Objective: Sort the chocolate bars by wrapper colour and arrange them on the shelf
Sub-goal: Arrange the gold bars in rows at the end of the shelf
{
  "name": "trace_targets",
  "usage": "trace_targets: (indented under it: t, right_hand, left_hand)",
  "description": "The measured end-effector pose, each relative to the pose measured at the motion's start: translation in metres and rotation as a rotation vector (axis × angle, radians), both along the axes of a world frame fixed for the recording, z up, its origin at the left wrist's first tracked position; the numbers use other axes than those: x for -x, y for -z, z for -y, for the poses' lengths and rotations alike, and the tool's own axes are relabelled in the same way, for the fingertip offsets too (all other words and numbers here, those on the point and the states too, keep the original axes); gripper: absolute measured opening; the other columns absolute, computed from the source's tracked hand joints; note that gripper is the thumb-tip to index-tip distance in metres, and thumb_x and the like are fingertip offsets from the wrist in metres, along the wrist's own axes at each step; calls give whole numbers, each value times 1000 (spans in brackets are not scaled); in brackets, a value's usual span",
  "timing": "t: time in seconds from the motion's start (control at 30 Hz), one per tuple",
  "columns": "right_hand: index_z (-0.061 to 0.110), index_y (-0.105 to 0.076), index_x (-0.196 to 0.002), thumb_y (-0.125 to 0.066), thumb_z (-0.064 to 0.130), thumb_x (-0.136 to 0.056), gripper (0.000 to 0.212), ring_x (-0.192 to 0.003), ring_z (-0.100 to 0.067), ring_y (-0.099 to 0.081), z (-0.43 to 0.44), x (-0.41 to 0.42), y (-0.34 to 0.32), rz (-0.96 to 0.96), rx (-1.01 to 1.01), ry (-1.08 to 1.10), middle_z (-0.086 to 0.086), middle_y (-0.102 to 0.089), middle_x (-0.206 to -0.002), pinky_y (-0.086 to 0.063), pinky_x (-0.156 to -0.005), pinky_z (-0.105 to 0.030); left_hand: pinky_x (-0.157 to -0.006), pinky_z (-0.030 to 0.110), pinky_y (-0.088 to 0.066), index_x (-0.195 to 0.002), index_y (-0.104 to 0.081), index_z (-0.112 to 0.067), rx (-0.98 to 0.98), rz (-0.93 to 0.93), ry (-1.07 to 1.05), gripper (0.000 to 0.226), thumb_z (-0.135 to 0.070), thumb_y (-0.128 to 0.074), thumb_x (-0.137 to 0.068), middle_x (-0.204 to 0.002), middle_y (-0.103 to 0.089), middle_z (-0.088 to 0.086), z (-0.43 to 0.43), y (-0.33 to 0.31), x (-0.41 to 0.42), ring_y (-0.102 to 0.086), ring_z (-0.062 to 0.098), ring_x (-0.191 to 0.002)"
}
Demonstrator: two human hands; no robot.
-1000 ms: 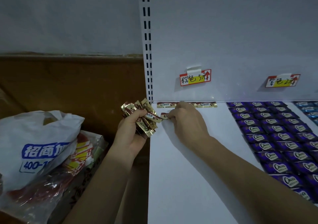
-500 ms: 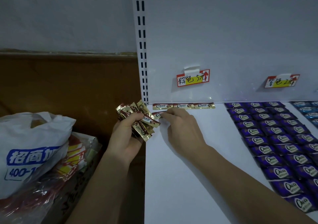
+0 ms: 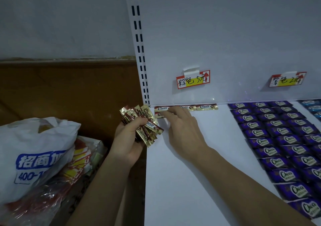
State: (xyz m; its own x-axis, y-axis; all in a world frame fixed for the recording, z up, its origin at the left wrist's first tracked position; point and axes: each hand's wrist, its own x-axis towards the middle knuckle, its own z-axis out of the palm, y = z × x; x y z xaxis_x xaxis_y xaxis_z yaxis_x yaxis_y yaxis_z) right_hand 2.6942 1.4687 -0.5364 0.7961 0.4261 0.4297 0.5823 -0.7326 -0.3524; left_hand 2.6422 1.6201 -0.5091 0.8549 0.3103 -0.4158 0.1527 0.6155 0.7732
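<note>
1. My left hand (image 3: 128,138) is curled round a fan of gold-brown bars (image 3: 144,125), held just off the shelf's left edge.
2. My right hand (image 3: 180,128) has its fingers nearly straight, tips pressing one bar (image 3: 158,114) flat on the shelf (image 3: 191,173), just in front of the back row (image 3: 206,107).
3. I judge these bars light and slim, with slick, crinkly foil that slides easily. I'd pinch the long edges at mid-length, not the crimped ends.
4. Purple bars (image 3: 278,138) lie in rows well apart, to the right.

One view only: head-worn, wide-angle. Faces forward and down onto the shelf (image 3: 182,182), back panel (image 3: 225,34) straight ahead. Close range: left hand (image 3: 128,144) with bars (image 3: 145,130) and right hand (image 3: 184,130) mid-frame, forearms entering from bottom edge.
</note>
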Motion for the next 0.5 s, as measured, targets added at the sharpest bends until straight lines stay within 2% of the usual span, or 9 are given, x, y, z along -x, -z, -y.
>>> trace_targets:
  t: [0.03, 0.1, 0.13, 0.17, 0.23, 0.27, 0.33, 0.4, 0.5]
  right_hand:
    - [13, -68, -126, -58, -1, -90, 40, -110, -23, -56, 1, 1, -5, -27, -111, -9, -5, -65, -118, -45, -87, -31]
    - [18, -71, -119, -58, 14, -99, 24, -96, -7, -59, 6, 6, -16, -181, -416, -34, 4, -70, -107, -43, -81, -13]
    - [21, -72, -115, -59, 21, -100, 20, -90, -5, -61, 8, 8, -20, -313, -537, -60, 7, -72, -101, -47, -77, -14]
    - [23, -73, -113, -63, 26, -98, 18, -86, -6, -65, 9, 8, -21, -427, -607, -81, 8, -73, -95, -52, -75, -20]
    - [24, -74, -105, -68, 26, -94, 13, -82, -12, -70, 11, 7, -22, -498, -618, -81, 6, -74, -86, -58, -75, -37]
    - [23, -75, -100, -69, 24, -92, 10, -79, -15, -70, 11, 6, -22, -509, -647, -71, 4, -74, -83, -59, -74, -41]
    - [15, -73, -95, -69, 18, -94, 6, -73, -17, -69, 17, 4, -27, -591, -823, -64, -3, -73, -80, -56, -65, -37]
    - [9, -72, -96, -67, 13, -95, 6, -64, -10, -63, 26, 1, -34, -702, -995, -77, -2, -71, -74, -48, -58, -24]
    - [12, -72, -97, -73, 12, -90, 7, -59, -7, -60, 41, -1, -43, -697, -1043, -57, 2, -71, -70, -46, -57, -22]
  left_hand:
    - [-84, 45, -59, -124, -66, -12, -27, 13, 6, 39, 0, -69, -87, -110, -76, 11, 1, -2, 1, -73, 31, -101]
    - [-74, 41, -60, -121, -67, -14, -109, 51, 41, 37, 2, -67, -88, -105, -77, 9, 5, -7, 3, -75, 28, -95]
    - [-73, 42, -61, -120, -68, -15, -157, 73, 77, 36, 2, -66, -88, -104, -77, 9, 9, -10, 5, -75, 27, -94]
    - [-75, 46, -62, -119, -68, -16, -204, 95, 122, 36, 3, -66, -88, -105, -77, 10, 14, -12, 7, -75, 29, -95]
    - [-81, 58, -57, -117, -69, -16, -283, 120, 182, 34, 2, -66, -88, -104, -76, 14, 25, -15, 9, -75, 33, -93]
    - [-79, 60, -57, -114, -70, -16, -292, 124, 175, 32, 2, -67, -88, -101, -76, 15, 31, -15, 10, -75, 32, -89]
    - [-73, 53, -61, -106, -72, -16, -222, 110, 121, 27, 3, -67, -87, -97, -77, 13, 36, -13, 8, -75, 29, -84]
    - [-78, 50, -60, -103, -71, -16, -112, 99, 66, 26, 3, -66, -88, -98, -77, 10, 37, -12, 3, -75, 25, -85]
    - [-82, 52, -57, -111, -66, -16, -17, 113, 7, 32, 5, -64, -87, -100, -76, 10, 40, -13, -5, -74, 24, -85]
